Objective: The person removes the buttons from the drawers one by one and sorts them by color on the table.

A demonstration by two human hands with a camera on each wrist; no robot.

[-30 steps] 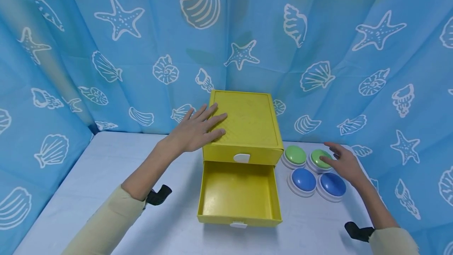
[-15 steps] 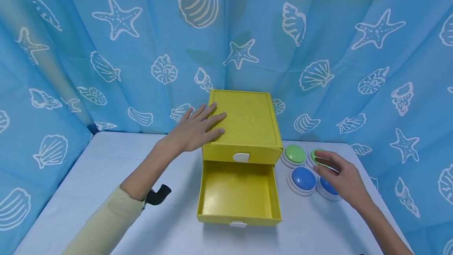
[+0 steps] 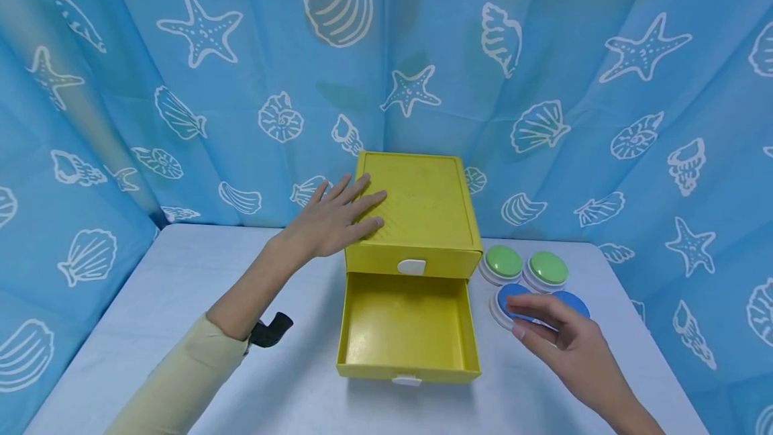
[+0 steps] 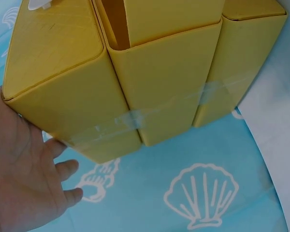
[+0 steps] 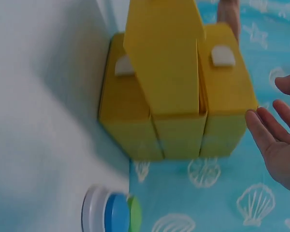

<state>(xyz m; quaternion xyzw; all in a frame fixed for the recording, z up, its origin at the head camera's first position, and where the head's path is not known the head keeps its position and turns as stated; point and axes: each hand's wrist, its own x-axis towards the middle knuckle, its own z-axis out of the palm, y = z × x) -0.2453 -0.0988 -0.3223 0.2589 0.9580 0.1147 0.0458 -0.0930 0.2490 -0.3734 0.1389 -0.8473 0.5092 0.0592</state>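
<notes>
A yellow drawer box (image 3: 423, 203) with three tiers stands on the table. Its middle drawer (image 3: 407, 327) is pulled out, and nothing lies on its visible floor. My left hand (image 3: 329, 223) rests with spread fingers on the box's top left edge; the left wrist view shows the palm (image 4: 24, 169) beside the box. In front of the blue buttons, my right hand (image 3: 568, 341) hangs in the air with loosely bent fingers and holds nothing. It partly hides the left blue button (image 3: 512, 295) and the right blue button (image 3: 572, 302). Behind them sit two green buttons (image 3: 504, 261).
The table (image 3: 199, 274) has a white cover. A blue curtain (image 3: 253, 86) with white shell and starfish prints hangs behind and along the sides. White tabs (image 3: 411, 267) stick out from the drawer fronts.
My right hand has drawn back from over the right green button toward the front, uncovering both green buttons and now covering part of the blue ones. My left hand stays put.
</notes>
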